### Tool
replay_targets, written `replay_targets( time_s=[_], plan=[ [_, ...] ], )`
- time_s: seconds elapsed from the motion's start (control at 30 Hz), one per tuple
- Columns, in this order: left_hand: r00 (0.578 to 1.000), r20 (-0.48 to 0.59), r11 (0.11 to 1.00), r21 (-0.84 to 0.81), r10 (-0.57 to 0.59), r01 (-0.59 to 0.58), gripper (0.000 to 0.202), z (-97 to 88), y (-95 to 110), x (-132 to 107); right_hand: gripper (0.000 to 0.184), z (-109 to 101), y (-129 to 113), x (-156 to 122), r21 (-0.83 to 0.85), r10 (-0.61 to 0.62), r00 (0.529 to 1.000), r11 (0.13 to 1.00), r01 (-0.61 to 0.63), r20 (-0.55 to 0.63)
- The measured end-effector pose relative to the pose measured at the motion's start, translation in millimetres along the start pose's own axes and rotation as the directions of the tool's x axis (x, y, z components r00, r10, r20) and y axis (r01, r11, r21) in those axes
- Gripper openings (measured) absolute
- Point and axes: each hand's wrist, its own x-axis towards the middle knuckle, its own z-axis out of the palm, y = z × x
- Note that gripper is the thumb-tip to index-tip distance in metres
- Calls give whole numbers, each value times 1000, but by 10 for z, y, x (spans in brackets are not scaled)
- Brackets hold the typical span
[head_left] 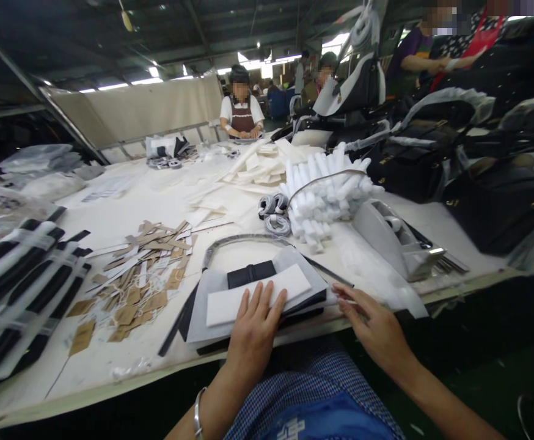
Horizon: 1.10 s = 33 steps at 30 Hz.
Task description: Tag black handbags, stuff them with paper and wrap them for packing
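My left hand lies flat with fingers spread, pressing on a white foam strip. The strip rests on a white sheet, which covers most of a flat black bag. Just beyond the strip is a folded black piece with a band, and the bag's wrapped handle arches behind it. Beside the bag's right corner, my right hand has its fingers bent together in a pinch. What they hold, if anything, is too small to make out.
Brown and white tags lie loose to the left, near wrapped black straps. Right of the bag stand a bundle of white foam rolls, a grey tape dispenser and several black bags. A co-worker works across the table.
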Motion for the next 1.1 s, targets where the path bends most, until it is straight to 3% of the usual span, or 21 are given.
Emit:
replay_targets(
  time_s=[0.07, 0.13, 0.3, 0.43, 0.5, 0.67, 0.73, 0.83, 0.93, 1.03, 1.1],
  plan=[
    [1000, -6, 1000, -4, 6, -6, 54, -7, -2, 5, 41, -4, 11, -15, 46, 185, 976, 980, -191, 114],
    [1000, -19, 1000, -3, 13, -13, 52, -6, -4, 7, 46, 27, 10, 32, 52, 265, 939, 958, -282, 221],
    [999, -45, 1000, 14, 22, -21, 50, 13, -19, -11, 30, 87, -38, 240, 65, 262, 863, 945, -319, 433],
    [997, -72, 1000, 19, 20, -18, 57, 32, -45, -54, 34, 85, -199, 262, 119, 305, 829, 908, -402, 468],
    [996, -86, 1000, 20, 23, -21, 61, 35, -55, -77, 34, 102, -315, 232, 249, 324, 820, 843, -476, 472],
    [985, -170, 1000, -17, -5, 3, 57, -14, -59, -96, 32, 210, -551, 212, 565, 392, 754, 501, -656, 528],
    [980, -195, 998, -52, -28, 19, 61, -44, -60, -93, 30, 252, -610, 228, 604, 404, 763, 468, -646, 504],
    [974, -222, 998, -53, -50, 39, 64, -57, -82, -94, 30, 295, -679, 249, 618, 394, 788, 488, -616, 473],
    [965, -262, 1000, 7, -9, 11, 62, -30, -141, -100, 36, 278, -695, 266, 601, 342, 830, 575, -555, 440],
    [963, -268, 999, 37, 30, -21, 63, -10, -217, -96, 37, 123, -562, 284, 433, 198, 869, 804, -409, 453],
    [964, -266, 999, 32, 27, -19, 60, -17, -255, -86, 32, -57, -353, 285, 190, 45, 916, 973, -131, 399]
  ],
)
